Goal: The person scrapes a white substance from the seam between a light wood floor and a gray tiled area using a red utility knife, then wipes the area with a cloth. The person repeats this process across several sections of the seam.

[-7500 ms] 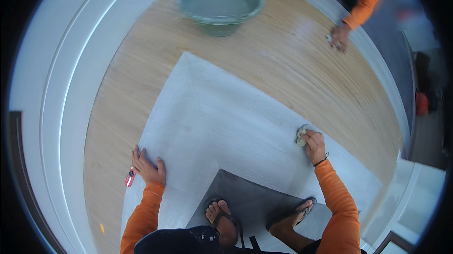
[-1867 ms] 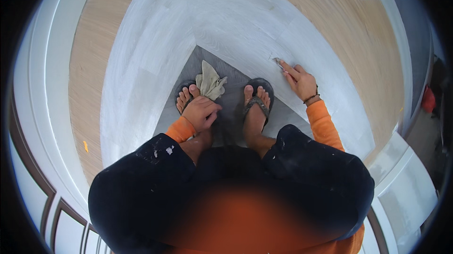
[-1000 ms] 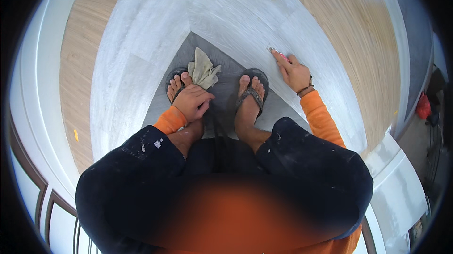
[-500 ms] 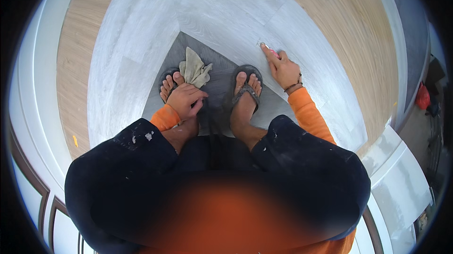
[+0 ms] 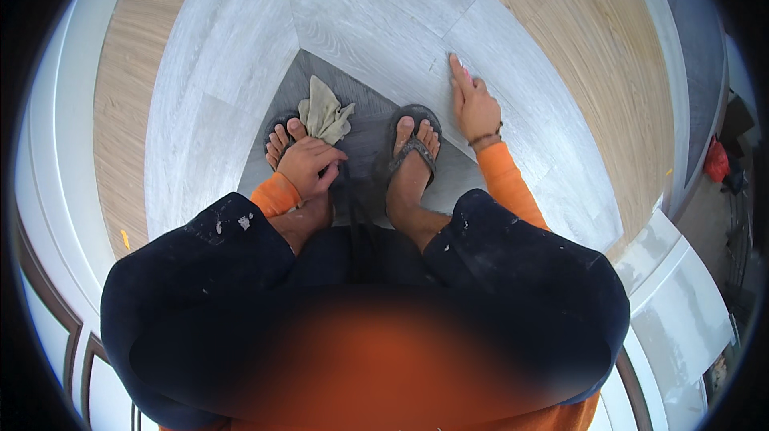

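My left hand (image 5: 308, 165) is closed near my left foot, its fingers curled to the right. A crumpled greyish-beige cloth (image 5: 324, 113) sticks out from its far side, seemingly gripped in the fingers; their tips are hidden. Further right, my right hand (image 5: 477, 108) reaches out over the pale grey wood-grain surface (image 5: 384, 30). Its index finger is stretched out, the tip on or just over a faint mark there. The other fingers are curled around a small pink object (image 5: 466, 74), mostly hidden, so its kind does not show.
My feet in dark sandals (image 5: 414, 147) stand on a dark grey wood-look corner (image 5: 352, 86). Pale grey panels meet beyond it, with tan wood-grain bands (image 5: 593, 46) outside. A red bag (image 5: 715, 160) lies at the far right. White framed panels (image 5: 52, 343) line the lower left.
My right hand has moved slightly farther away, and its pink object shows less than before. The left hand and cloth keep their place near the left foot; the whole view shifts slightly.
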The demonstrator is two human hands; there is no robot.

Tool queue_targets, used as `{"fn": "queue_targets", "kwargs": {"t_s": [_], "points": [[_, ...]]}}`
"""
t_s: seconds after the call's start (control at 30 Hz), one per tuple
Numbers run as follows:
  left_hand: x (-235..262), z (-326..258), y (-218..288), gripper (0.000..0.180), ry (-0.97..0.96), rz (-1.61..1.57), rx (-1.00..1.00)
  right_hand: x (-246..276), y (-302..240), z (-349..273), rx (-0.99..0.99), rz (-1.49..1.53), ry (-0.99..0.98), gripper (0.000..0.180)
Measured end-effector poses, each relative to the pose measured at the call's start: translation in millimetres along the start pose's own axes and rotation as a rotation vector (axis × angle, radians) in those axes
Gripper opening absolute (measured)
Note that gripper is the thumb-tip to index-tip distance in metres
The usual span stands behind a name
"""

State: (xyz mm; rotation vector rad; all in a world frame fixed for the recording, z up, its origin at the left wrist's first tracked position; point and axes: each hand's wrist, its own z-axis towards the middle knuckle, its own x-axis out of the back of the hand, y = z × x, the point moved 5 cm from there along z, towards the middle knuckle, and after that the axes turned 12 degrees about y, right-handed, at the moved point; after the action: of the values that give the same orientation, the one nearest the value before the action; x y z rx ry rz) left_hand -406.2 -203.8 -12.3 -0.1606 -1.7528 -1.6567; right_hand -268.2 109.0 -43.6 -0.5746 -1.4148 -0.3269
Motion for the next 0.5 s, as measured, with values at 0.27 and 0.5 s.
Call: {"fn": "queue_targets", "kwargs": {"t_s": [0.27,0.5], "points": [[5,0,3,0.016,-0.014,-0.004,-0.013,16,14,-2,-0.236,0.498,-0.003,0.045],[1,-3,0,0.021,-0.003,-0.009,0.023,8,19,-39,-0.428,1.005,-0.402,0.025]]}}
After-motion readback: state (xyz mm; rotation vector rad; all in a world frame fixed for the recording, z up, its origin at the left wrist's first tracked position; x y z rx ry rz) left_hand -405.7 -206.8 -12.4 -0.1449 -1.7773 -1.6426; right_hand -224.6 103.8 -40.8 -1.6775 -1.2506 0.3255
